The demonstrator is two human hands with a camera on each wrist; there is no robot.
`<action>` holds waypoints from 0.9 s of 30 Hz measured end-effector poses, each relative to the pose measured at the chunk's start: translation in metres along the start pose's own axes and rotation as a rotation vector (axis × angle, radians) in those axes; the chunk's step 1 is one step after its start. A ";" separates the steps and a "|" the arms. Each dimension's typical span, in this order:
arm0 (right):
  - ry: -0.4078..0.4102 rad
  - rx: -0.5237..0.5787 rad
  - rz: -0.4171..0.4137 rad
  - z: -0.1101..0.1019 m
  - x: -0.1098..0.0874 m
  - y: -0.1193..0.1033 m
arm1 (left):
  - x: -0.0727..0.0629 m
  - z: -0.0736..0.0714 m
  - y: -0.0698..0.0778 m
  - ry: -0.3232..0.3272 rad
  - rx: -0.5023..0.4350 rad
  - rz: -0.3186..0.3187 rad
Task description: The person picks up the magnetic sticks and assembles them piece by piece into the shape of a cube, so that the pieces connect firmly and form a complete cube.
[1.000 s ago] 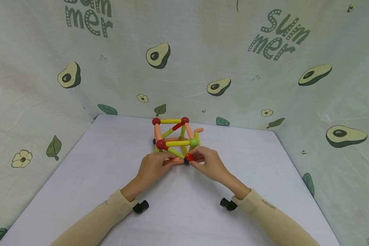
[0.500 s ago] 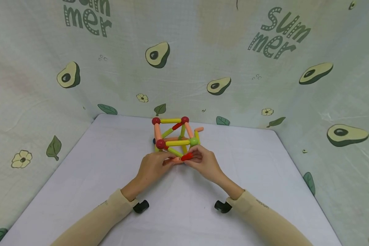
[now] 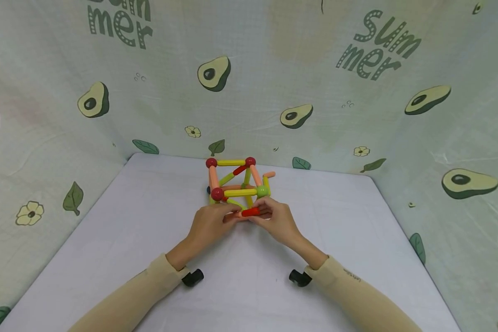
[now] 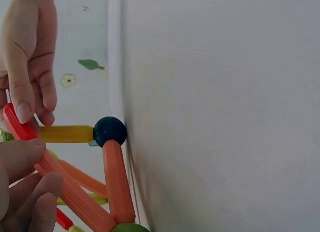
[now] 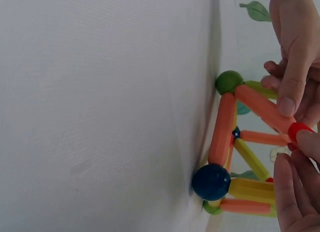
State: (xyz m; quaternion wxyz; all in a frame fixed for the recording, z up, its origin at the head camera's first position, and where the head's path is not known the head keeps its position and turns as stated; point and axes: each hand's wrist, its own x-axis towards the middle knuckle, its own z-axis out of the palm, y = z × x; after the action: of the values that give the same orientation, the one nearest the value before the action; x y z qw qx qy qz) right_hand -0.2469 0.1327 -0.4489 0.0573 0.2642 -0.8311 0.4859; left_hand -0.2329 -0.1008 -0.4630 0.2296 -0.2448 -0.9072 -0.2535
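Observation:
A frame of magnetic rods and balls (image 3: 240, 192) stands on the table in front of both hands. My left hand (image 3: 209, 223) pinches an orange rod (image 5: 265, 108), one end of which meets a green ball (image 5: 229, 82) low on the frame. My right hand (image 3: 280, 222) holds a red rod (image 3: 250, 211) between thumb and fingers. Its end is against the free end of the orange rod, in line with it or nearly so. Below them, a lower orange rod (image 4: 118, 182) runs from the green ball to a dark blue ball (image 4: 110, 131). Fingers hide part of both held rods.
Red balls (image 3: 217, 194) and a light green ball (image 3: 262, 191) form the frame's upper corners. At its back right, a yellow rod (image 3: 266, 183) and an orange rod (image 3: 269, 174) jut outward. A white cloth covers the table (image 3: 149, 193); a printed curtain (image 3: 253, 92) hangs behind.
My right hand has moved left from the dark blue ball, bringing the red rod to the end of the orange rod. The left hand has stayed nearly still.

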 end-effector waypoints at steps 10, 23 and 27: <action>0.037 -0.077 -0.097 -0.010 -0.002 -0.001 | 0.008 0.001 0.009 0.002 -0.020 -0.010; -0.155 -0.369 -0.107 -0.055 0.024 -0.017 | 0.010 0.004 0.013 0.021 0.004 -0.062; -0.208 -0.379 -0.107 -0.053 0.030 -0.018 | 0.010 0.006 0.014 0.049 0.027 -0.051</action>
State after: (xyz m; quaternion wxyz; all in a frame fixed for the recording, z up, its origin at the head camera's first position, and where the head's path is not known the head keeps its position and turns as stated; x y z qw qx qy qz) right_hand -0.2722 0.1582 -0.3966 0.0455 0.3412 -0.8938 0.2874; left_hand -0.2343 -0.0839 -0.4574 0.2484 -0.2121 -0.9106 -0.2531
